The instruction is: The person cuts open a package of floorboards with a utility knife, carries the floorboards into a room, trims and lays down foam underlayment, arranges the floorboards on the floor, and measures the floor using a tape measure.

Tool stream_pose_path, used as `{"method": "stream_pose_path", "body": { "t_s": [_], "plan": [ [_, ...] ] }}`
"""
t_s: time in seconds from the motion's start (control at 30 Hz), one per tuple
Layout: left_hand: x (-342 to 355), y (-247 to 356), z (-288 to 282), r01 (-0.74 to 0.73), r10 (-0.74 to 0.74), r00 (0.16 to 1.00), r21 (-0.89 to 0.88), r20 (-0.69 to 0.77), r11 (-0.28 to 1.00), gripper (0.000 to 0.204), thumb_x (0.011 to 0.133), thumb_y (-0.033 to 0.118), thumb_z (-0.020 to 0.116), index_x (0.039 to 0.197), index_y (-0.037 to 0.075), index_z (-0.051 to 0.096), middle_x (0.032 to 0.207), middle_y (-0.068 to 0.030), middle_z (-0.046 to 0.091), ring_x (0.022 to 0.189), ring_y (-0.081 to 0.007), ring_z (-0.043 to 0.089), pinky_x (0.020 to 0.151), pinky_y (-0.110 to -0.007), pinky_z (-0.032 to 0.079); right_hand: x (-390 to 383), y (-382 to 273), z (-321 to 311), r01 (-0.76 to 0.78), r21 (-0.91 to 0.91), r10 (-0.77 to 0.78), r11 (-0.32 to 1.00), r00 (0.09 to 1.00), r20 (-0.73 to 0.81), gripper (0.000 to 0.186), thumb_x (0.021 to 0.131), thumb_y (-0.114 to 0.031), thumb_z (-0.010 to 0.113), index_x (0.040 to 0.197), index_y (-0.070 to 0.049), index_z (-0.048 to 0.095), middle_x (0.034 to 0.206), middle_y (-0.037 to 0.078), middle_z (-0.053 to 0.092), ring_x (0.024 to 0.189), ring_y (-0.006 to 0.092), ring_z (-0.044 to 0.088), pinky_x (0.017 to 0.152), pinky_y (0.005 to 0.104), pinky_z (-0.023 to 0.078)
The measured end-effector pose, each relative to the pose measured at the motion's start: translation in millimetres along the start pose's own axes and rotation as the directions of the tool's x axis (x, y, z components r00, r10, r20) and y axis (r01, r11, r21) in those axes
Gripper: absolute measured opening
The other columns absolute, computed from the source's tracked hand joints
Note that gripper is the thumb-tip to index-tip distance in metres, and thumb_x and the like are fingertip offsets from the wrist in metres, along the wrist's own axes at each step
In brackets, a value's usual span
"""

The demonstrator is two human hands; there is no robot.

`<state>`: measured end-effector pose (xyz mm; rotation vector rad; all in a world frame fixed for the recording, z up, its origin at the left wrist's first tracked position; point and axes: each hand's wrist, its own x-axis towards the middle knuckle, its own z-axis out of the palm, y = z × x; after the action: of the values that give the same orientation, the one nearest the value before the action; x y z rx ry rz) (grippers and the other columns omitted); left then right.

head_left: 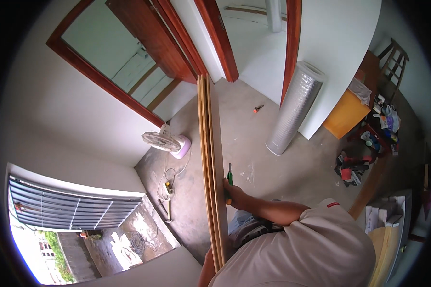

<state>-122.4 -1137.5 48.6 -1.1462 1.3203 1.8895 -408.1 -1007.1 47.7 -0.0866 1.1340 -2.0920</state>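
A stack of several long wooden planks (209, 167) runs upright through the middle of the view, from beside my body toward the red-brown door frame. My right hand (234, 197) is closed at the right side of the stack. In it is a slim green-and-yellow tool (230, 178) with a narrow dark tip pointing away from me; its exact kind is unclear. Below, part of my left arm shows left of the planks' near end. The planks and my body hide the left hand's fingers, so its grip cannot be seen.
A pink-and-white fan (179, 146) stands by the left wall, its cord near a hammer-like tool (166, 210). A silver foil roll (296, 110) leans right. A small orange-ended tool (258, 109) lies on the floor (246, 138). Tools and bags clutter the right, near a yellow box (345, 115).
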Motion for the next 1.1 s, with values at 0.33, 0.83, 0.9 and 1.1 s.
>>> {"method": "stream_pose_path", "body": {
  "t_s": [0.33,0.83,0.9,1.1],
  "plan": [
    [114.9,265.0,-34.8,0.008,-0.031,0.994,0.204,0.106,0.979,0.069,0.102,0.061,0.034,0.138,0.006,0.055,0.125,-0.0100,0.063,0.111,-0.0156,0.058,0.100,-0.032,0.044,137.0,-143.7,11.4,-0.009,0.170,0.074,0.985,0.921,-0.382,0.069,0.101,-0.061,0.037,0.132,0.000,0.051,0.119,0.008,0.061,0.107,0.0165,0.060,0.095,0.0310,0.049],
    [302.0,610.5,72.7,0.040,-0.064,0.996,0.320,0.065,0.947,0.069,0.102,0.062,0.033,0.137,0.007,0.056,0.122,-0.0099,0.064,0.109,-0.0152,0.060,0.098,-0.032,0.046,429.7,-350.8,-172.3,0.071,0.476,0.125,0.876,0.922,-0.367,0.063,0.100,-0.056,0.046,0.129,-0.001,0.053,0.118,0.009,0.062,0.110,0.0191,0.060,0.098,0.0350,0.048],
    [326.9,655.1,99.3,0.028,-0.063,0.994,0.353,0.088,0.935,0.070,0.102,0.062,0.033,0.137,0.007,0.056,0.122,-0.0099,0.064,0.108,-0.0152,0.060,0.097,-0.032,0.046,450.3,-399.3,-181.2,0.132,0.375,0.041,0.918,0.907,-0.420,0.063,0.101,-0.056,0.045,0.129,0.000,0.053,0.116,0.009,0.062,0.108,0.0184,0.060,0.097,0.0348,0.048],
    [419.5,771.2,179.7,0.024,-0.093,0.983,0.396,0.158,0.918,0.070,0.102,0.062,0.033,0.136,0.007,0.057,0.121,-0.0099,0.065,0.107,-0.0150,0.060,0.096,-0.032,0.047,575.6,-420.1,-275.5,0.225,0.733,0.069,0.642,0.935,-0.347,0.051,0.099,-0.053,0.051,0.122,-0.007,0.059,0.109,0.006,0.066,0.101,0.0207,0.064,0.090,0.0358,0.052]
  ]
}}
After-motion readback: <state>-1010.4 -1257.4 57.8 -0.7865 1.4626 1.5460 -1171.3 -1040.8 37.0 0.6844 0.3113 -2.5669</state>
